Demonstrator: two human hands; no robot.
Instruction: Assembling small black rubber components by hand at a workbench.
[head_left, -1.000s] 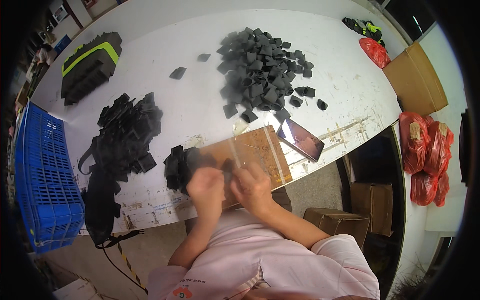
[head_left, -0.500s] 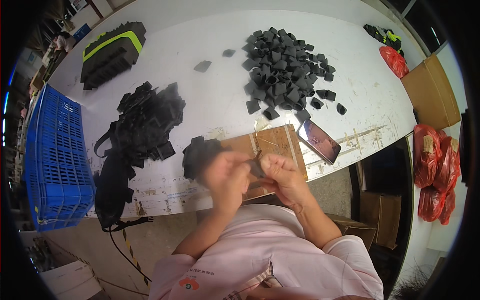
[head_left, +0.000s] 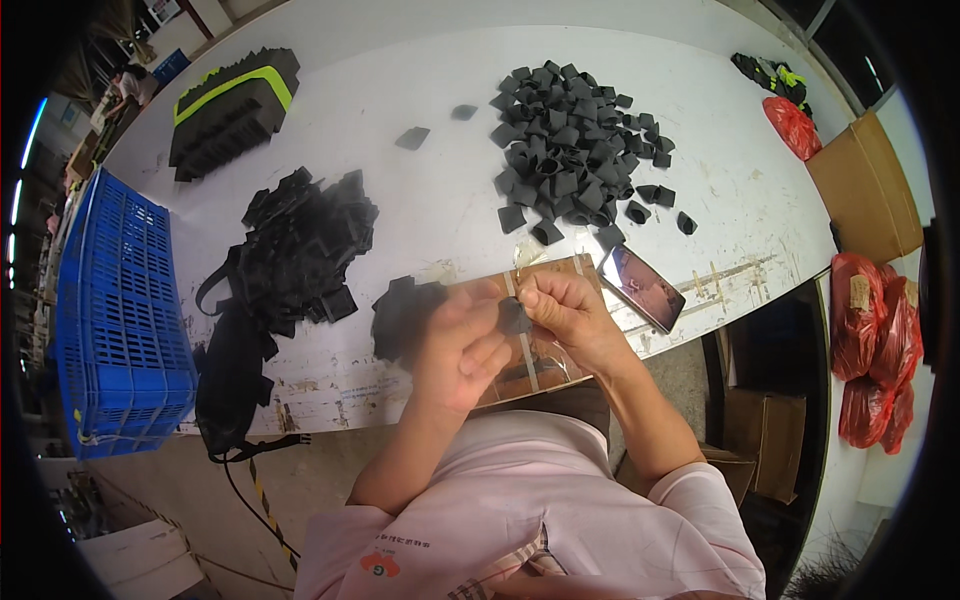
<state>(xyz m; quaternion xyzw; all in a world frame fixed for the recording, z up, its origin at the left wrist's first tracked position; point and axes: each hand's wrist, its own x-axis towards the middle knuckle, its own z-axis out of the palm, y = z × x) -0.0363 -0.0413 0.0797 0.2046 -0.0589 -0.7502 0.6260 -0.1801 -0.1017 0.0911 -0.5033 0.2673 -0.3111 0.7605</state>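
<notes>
Above a brown board point(head_left: 552, 370) at the table's front edge, my right hand point(head_left: 572, 318) pinches a small dark grey fabric piece point(head_left: 514, 317) between thumb and fingers. My left hand point(head_left: 458, 350) is close to the same piece, its fingers partly curled and smeared by motion; whether it grips anything is unclear. Just beyond and left of that hand lies a small pile of black pieces point(head_left: 398, 312), partly covered by it. A large heap of dark grey folded fabric loops point(head_left: 570, 150) sits farther back on the white table point(head_left: 440, 200).
A phone point(head_left: 642, 288) lies right of the board. On the left are a tangled black strap pile point(head_left: 305, 250), a blue plastic crate point(head_left: 125, 310) and a stack of dark pieces with a yellow-green band point(head_left: 235, 110). Red bags point(head_left: 870, 350) and a carton point(head_left: 865, 185) are at right.
My right hand has moved a little away from my body, still pinching the dark piece. My left hand has shifted slightly and stays blurred. The whole view has shifted a little.
</notes>
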